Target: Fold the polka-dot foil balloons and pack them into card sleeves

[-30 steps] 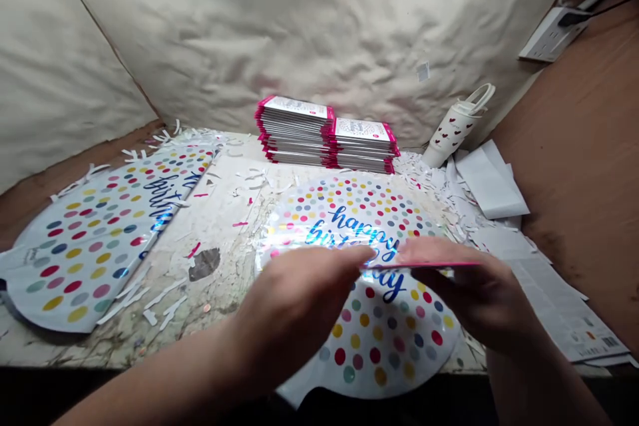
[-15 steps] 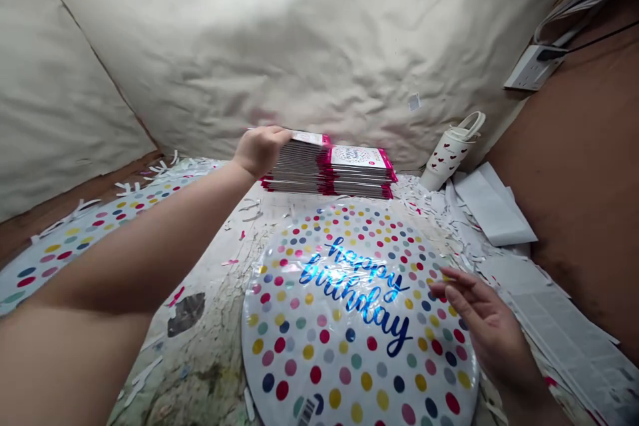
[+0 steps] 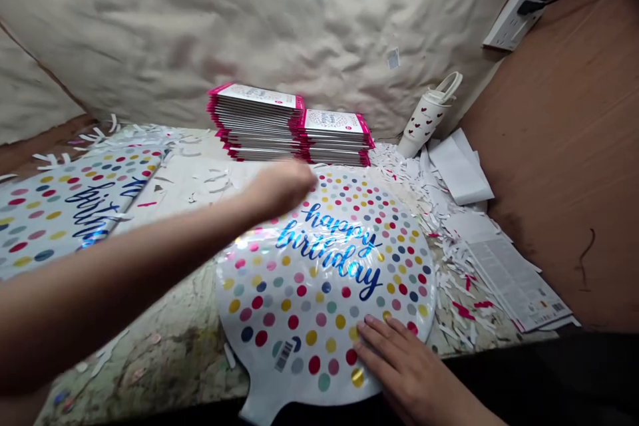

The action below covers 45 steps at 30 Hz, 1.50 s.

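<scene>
White dotted balloon [image 3: 327,279] under right hand [image 3: 402,363]; blurred left hand [image 3: 283,186] near packets [image 3: 259,126]

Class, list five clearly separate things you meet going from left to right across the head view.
Folded dotted balloon, taller packet stack, shorter packet stack, heart-patterned tumbler, wall socket.

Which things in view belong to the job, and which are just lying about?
Likely the job:
flat happy birthday balloon, right hand on it
dotted balloon at left
two pink-edged packet stacks

Likely just lying about:
heart-print tumbler
paper scraps
</scene>
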Available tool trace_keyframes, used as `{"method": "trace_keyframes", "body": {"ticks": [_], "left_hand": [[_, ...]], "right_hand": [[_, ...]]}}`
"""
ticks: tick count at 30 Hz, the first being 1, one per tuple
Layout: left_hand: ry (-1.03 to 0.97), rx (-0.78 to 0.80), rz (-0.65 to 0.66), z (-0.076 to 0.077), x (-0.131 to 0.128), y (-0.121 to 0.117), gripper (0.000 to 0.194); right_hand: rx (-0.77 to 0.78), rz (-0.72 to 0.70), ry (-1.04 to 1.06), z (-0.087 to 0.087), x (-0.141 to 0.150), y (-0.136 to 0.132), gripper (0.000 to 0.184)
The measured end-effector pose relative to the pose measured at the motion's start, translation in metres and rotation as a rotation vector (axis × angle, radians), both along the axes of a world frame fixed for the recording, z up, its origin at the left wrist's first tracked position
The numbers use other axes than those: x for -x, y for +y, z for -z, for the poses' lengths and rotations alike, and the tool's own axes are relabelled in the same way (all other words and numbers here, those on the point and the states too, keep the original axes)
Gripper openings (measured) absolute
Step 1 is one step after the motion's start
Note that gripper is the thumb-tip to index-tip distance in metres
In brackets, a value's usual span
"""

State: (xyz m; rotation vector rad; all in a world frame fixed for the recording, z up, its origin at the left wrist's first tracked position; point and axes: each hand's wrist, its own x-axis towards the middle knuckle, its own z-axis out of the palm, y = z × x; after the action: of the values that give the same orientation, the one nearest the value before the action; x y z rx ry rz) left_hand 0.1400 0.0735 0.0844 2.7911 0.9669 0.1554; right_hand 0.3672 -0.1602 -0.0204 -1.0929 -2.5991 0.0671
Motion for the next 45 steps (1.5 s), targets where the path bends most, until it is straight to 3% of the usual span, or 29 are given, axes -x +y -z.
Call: {"method": "trace_keyframes", "body": {"ticks": [3, 4, 5, 7, 10, 13, 15, 19, 21, 24, 27, 30, 33, 36, 38, 39, 42, 45], "left_hand": [[0.061, 0.189, 0.209, 0.037, -0.001, -0.118, 0.012], [0.032, 0.261, 0.297, 0.048, 0.003, -0.147, 0.020], [0.018, 0.285, 0.295, 0.059, 0.007, -0.168, 0.021], [-0.002, 0.322, 0.258, 0.075, 0.016, -0.189, 0.022], [-0.034, 0.355, 0.167, 0.086, 0.022, -0.186, 0.021], [-0.076, 0.368, 0.105, 0.088, 0.021, -0.176, 0.017], [-0.103, 0.371, 0.102, 0.086, 0.020, -0.175, 0.012], [-0.096, 0.414, 0.148, 0.082, 0.019, -0.176, 0.018], [-0.081, 0.513, 0.102, 0.080, 0.018, -0.174, 0.020], [-0.065, 0.653, -0.070, 0.081, 0.016, -0.163, 0.009], [-0.107, 0.811, -0.155, 0.083, 0.018, -0.149, 0.005], [-0.160, 1.039, -0.150, 0.084, 0.021, -0.139, 0.017], [-0.214, 1.164, -0.302, 0.085, 0.018, -0.134, 0.021], [-0.255, 1.209, -0.385, 0.082, 0.009, -0.133, 0.030], [-0.232, 1.134, -0.307, 0.077, 0.002, -0.132, 0.028], [-0.204, 1.037, -0.249, 0.073, -0.001, -0.133, 0.024], [-0.058, 0.616, -0.104, 0.058, 0.005, -0.140, 0.007], [0.132, 0.326, -0.070, 0.042, 0.036, -0.147, 0.037]], "right_hand": [[0.086, 0.048, 0.094, 0.002, 0.003, -0.003, 0.046], [0.122, 0.070, 0.141, 0.001, 0.002, -0.003, 0.045], [0.150, 0.094, 0.192, 0.001, 0.001, -0.002, 0.045], [0.195, 0.124, 0.267, 0.000, 0.001, -0.001, 0.043], [0.245, 0.130, 0.301, 0.000, 0.002, 0.001, 0.041], [0.289, 0.138, 0.321, -0.002, 0.003, 0.002, 0.039], [0.311, 0.164, 0.341, -0.004, 0.002, 0.003, 0.038], [0.376, 0.202, 0.369, -0.007, -0.001, 0.002, 0.039], [0.446, 0.161, 0.368, -0.007, -0.002, 0.003, 0.039], [0.541, 0.089, 0.419, -0.004, -0.003, 0.004, 0.037], [0.598, 0.141, 0.517, 0.003, -0.005, 0.005, 0.029], [0.668, 0.225, 0.559, 0.003, -0.009, 0.009, 0.022], [0.754, 0.258, 0.525, -0.011, -0.011, 0.015, 0.017], [0.840, 0.217, 0.407, -0.031, 0.002, 0.024, 0.045], [0.798, 0.201, 0.325, -0.040, 0.020, 0.030, 0.047], [0.739, 0.206, 0.293, -0.040, 0.030, 0.033, 0.037], [0.561, 0.237, 0.266, -0.033, 0.053, 0.038, 0.010], [0.527, 0.284, 0.422, -0.024, 0.055, 0.040, 0.011]]}}
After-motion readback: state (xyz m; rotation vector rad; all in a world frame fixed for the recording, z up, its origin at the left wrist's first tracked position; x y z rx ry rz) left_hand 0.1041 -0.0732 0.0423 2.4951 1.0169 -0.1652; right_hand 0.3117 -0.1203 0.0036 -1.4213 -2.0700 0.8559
